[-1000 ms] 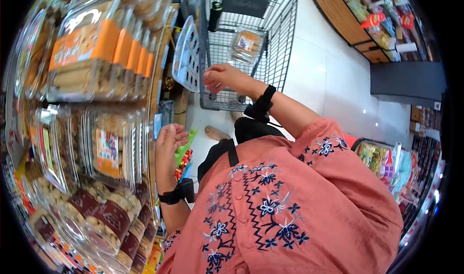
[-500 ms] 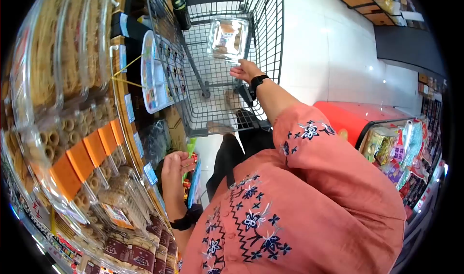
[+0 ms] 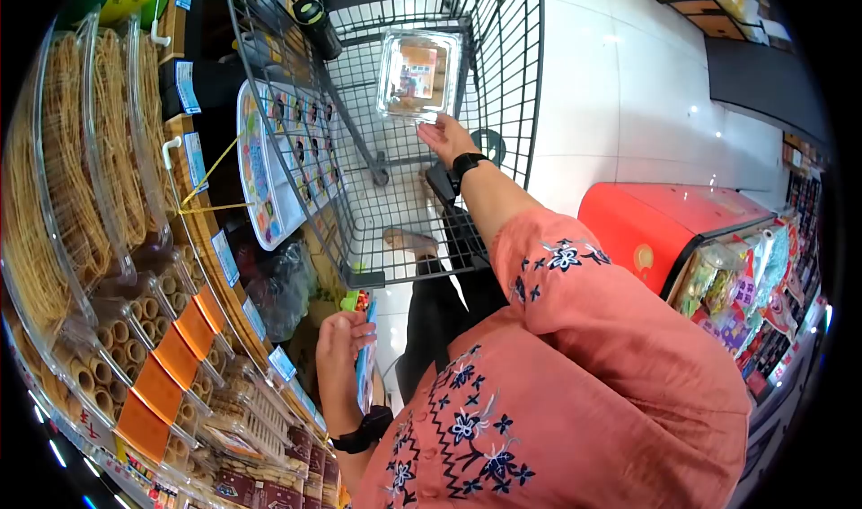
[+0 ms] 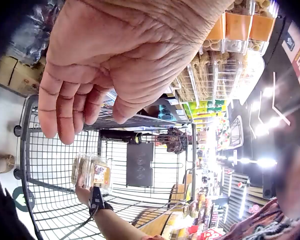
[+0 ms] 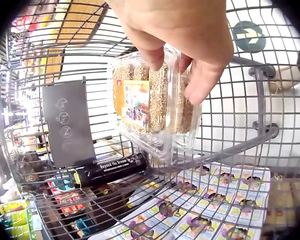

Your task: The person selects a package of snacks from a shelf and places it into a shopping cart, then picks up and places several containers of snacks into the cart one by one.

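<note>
In the head view, a clear plastic box (image 3: pixel 417 76) with a label on its lid is inside the shopping cart (image 3: pixel 422 279). My right hand (image 3: pixel 446 139) is at the near edge of this box. Up close in the right wrist view, sesame-coated sticks show through the plastic of the box (image 5: pixel 157 95), and the right thumb and fingers pinch its upper edge. My left hand (image 3: pixel 341 352) hangs beside the shelf, fingers loosely bent and holding nothing. Its palm fills the top of the left wrist view.
Packed shelves with orange-banded packs (image 3: pixel 166 374) and noodle-like packs (image 3: pixel 117 150) line the left. A black bottle-shaped item (image 3: pixel 316 26) lies in the cart. Beside the cart hangs a white printed board (image 3: pixel 278 168). A red display stand (image 3: pixel 664 226) is at right.
My right hand has reached forward into the cart and taken hold of the box's edge. The view has shifted along the shelf, while the left hand stays low and loose.
</note>
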Motion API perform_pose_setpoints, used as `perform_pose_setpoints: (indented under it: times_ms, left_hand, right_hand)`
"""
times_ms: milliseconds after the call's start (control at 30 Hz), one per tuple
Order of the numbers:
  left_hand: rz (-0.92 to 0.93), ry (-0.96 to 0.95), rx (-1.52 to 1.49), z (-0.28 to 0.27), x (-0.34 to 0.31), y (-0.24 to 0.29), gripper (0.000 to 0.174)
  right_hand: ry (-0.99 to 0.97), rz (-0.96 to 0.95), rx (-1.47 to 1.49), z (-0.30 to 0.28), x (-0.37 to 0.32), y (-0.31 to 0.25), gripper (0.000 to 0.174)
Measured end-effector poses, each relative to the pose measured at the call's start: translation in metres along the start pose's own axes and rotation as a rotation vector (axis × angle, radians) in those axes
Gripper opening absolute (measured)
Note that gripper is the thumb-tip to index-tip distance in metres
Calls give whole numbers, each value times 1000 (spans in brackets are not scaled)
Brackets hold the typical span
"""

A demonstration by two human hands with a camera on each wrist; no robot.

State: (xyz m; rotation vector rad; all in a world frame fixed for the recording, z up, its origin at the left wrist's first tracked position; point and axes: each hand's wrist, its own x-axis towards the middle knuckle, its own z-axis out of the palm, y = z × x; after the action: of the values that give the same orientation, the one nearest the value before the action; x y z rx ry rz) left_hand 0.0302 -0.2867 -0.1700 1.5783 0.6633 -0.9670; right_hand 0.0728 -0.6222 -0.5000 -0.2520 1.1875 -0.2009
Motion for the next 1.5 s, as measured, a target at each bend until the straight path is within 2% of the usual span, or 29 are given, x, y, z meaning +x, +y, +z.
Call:
perform_pose_setpoints:
  times_ms: [133,200,267,367,433,533,767,900,1033,1167,1267,1300,1500]
  left_hand:
    - [-10,3,-17,7,-3,8,34]
    - [-5,5,-13,9,-3,10,34]
    - [0,3,-22,11,-4,12,34]
    - [20,-10,-33,13,-5,13,34]
    - [57,-30,-17,13,-5,11,36]
    - [70,-43,-37,9,-6,10,36]
    - [183,-81,-27,-7,-7,10,35]
    - [293,-90,2,-20,-4,22,34]
    - [445,-86,6,-28,-3,43,34]
    - [598,-46,-77,-33,-4,61,45]
    - [689,-62,-140,-33,-9,73,54]
    - [713,-74,-155,-36,-11,72,57]
    - [643,-314,-264,-61,-24,54,70]
  right_hand:
    - [28,-61,-28,6,5,2,36]
    - [-140,-241,-315,0,4,-3,34]
    - [-97,-158,-122,15,-17,-13,30]
    - [-136,-193,-167,22,-33,-28,25]
    - [-209,-311,-386,13,-32,-31,22]
    - [-98,-151,-88,21,-49,-36,24]
    - [-330,-124,-56,62,-147,-53,25]
    - [-528,-179,-221,71,-193,-70,27]
    - [-629,-251,-459,71,-237,-100,34]
    - [-739,-279,-690,74,-286,-126,33]
    - [-875,-201,-798,70,-307,-138,31]
    - [-866,-188,-809,71,-316,-136,29]
    - [-913,-108,-1037,83,-354,-119,17]
